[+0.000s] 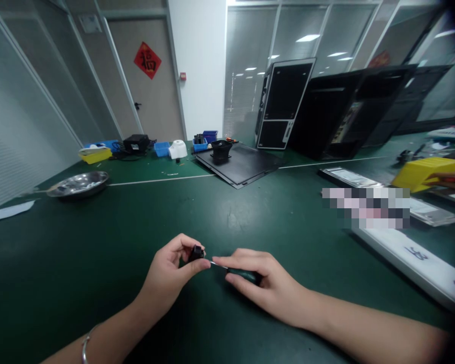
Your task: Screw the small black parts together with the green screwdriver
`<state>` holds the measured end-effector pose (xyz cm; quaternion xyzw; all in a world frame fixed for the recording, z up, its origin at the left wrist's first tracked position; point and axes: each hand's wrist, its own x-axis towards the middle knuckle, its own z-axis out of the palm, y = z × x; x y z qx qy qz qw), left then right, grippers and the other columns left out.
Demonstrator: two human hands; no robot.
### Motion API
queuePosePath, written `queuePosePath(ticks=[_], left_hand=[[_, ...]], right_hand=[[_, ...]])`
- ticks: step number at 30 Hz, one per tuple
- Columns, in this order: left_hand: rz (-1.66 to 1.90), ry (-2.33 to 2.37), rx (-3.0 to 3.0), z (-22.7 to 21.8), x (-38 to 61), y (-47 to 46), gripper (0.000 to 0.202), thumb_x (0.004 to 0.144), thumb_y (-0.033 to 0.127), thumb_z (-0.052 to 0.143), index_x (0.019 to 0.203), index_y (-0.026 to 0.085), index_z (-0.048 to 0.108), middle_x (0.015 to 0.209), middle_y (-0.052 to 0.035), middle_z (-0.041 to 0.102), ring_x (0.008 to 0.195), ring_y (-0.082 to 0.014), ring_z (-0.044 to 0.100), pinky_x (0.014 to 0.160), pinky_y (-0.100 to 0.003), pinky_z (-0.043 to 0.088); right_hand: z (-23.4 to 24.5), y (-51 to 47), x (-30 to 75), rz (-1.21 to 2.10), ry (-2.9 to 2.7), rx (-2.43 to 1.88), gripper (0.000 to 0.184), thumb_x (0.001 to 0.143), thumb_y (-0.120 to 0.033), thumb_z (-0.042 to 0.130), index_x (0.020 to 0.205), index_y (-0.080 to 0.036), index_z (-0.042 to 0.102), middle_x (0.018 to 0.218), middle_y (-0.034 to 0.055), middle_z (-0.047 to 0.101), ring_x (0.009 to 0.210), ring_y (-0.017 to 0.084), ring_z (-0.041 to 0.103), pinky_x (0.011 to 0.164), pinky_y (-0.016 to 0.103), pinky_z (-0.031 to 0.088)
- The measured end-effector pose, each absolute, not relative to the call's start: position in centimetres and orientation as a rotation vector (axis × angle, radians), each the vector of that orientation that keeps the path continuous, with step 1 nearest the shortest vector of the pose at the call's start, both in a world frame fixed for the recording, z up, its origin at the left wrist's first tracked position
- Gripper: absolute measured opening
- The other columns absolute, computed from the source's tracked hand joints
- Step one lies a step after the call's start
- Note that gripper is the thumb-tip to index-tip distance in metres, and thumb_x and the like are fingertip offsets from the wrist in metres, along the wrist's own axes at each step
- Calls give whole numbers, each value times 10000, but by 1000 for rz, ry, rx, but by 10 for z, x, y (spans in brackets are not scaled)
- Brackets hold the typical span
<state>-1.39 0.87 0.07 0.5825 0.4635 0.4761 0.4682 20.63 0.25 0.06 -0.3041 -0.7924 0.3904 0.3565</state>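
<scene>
Between the thumb and fingers of my left hand [174, 264] is a small black part [196, 252]; its exact kind does not show. My right hand [261, 277] is closed round the dark green handle of a screwdriver [242, 274]. The thin metal shaft points left at the black part, and my right index finger lies along it. Whether the tip touches the part is hidden by my left thumb. Both hands are just above the green tabletop [227, 318], close together near its front.
A metal bowl [79, 184] stands at left. A black panel [242, 164] with a black funnel-shaped piece [220, 150] lies at the back. On the right are a long white box [413, 258], a yellow bin [426, 172] and another person's hand [453, 178]. Computer cases [286, 103] stand behind.
</scene>
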Motion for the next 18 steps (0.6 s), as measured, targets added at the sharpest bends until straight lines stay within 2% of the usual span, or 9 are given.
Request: queuePosePath(ticks=[6,8,11,16,18], left_hand=[[1139,1053,1322,6,-12,5,255,716,200,802,945,209,689,828,-12,691,849,-196,648,806,-321,518],[1141,1044,1314,8,-11,5,195,740,202,788,910,196,692,858,-26,704,866,-200,656,820,-321,525],[1157,1039,1260,8,-9,6,150,751,215,786,827,182,661,827,-27,712,779,-184,665,753,-310,552],[1163,1000,1232,5,-7,7,204,749,187,786,938,194,710,882,-37,729,801,-192,691,774,-314,579],[1144,1001,1301,3,-8,7,173,758,186,772,931,189,752,897,-48,724,806,-198,694,791,-320,583]], right_hand=[[0,3,205,986,-2047,-793,347,933,-194,563,1264,-245,654,903,52,686,785,153,619,704,280,482],[0,4,205,963,-2032,-828,344,935,-203,563,1263,-249,655,894,51,686,777,155,615,701,285,480],[0,5,206,948,-1999,-857,345,941,-213,559,1270,-258,649,904,50,689,789,160,617,712,293,480],[-1,6,206,955,-1994,-836,357,939,-197,563,1276,-279,643,904,40,686,784,155,612,709,287,475],[-1,6,206,964,-2001,-833,361,936,-190,565,1275,-287,643,908,38,688,783,152,612,713,284,476]])
